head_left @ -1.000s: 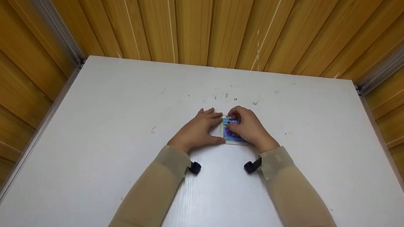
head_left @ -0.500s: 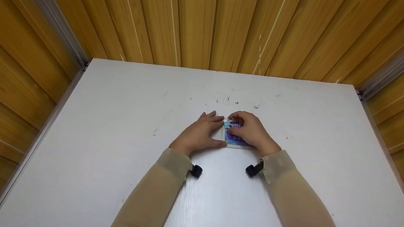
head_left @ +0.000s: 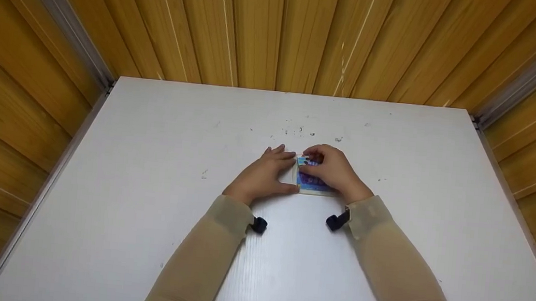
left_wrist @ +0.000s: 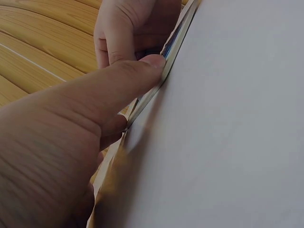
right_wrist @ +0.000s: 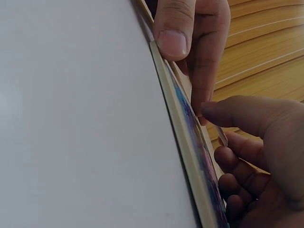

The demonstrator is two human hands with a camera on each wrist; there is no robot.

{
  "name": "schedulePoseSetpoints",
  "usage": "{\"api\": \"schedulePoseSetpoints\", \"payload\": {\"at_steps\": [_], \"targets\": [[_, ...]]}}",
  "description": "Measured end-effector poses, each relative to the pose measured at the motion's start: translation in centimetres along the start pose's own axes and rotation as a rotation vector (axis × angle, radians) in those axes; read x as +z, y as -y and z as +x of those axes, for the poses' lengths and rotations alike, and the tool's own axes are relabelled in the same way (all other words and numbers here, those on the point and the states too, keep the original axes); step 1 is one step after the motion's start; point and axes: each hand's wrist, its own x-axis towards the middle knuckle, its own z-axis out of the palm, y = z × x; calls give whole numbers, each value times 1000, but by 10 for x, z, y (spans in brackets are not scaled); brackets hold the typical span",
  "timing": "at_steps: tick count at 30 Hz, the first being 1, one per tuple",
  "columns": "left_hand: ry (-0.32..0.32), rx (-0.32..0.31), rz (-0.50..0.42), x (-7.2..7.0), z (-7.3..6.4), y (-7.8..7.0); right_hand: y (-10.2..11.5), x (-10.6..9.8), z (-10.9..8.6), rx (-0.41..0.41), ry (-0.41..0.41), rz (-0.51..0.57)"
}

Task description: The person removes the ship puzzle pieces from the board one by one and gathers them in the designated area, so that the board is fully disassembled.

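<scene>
A small jigsaw puzzle (head_left: 311,186) in a pale frame lies flat on the white table, its picture blue and purple. My left hand (head_left: 263,174) spans the frame's left side with fairly straight fingers. Its thumb (left_wrist: 154,61) presses the near left corner, and a finger touches the far left corner. Over the puzzle's upper part, my right hand (head_left: 334,171) pinches a thin puzzle piece (right_wrist: 222,137) between thumb and fingers. The piece tilts above the picture. Much of the puzzle's right side is hidden under the right hand.
The white table (head_left: 150,159) carries several dark scuff marks beyond the hands. Wood-look panels (head_left: 278,35) stand behind it and at both sides. A black wrist camera (head_left: 259,225) sits at the left cuff, another at the right.
The right hand's thumb and fingers have shifted slightly over the puzzle's upper left, and more of the lower picture shows. The left hand stays at the frame's left side.
</scene>
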Motion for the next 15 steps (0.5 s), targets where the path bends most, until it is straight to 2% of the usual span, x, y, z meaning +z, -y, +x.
{"api": "schedulePoseSetpoints", "payload": {"at_steps": [7, 15], "targets": [[3, -20, 1, -1, 1, -1, -3, -15, 3, 38, -74, 83], [5, -24, 8, 0, 2, -3, -24, -31, 5, 61, -215, 202]]}}
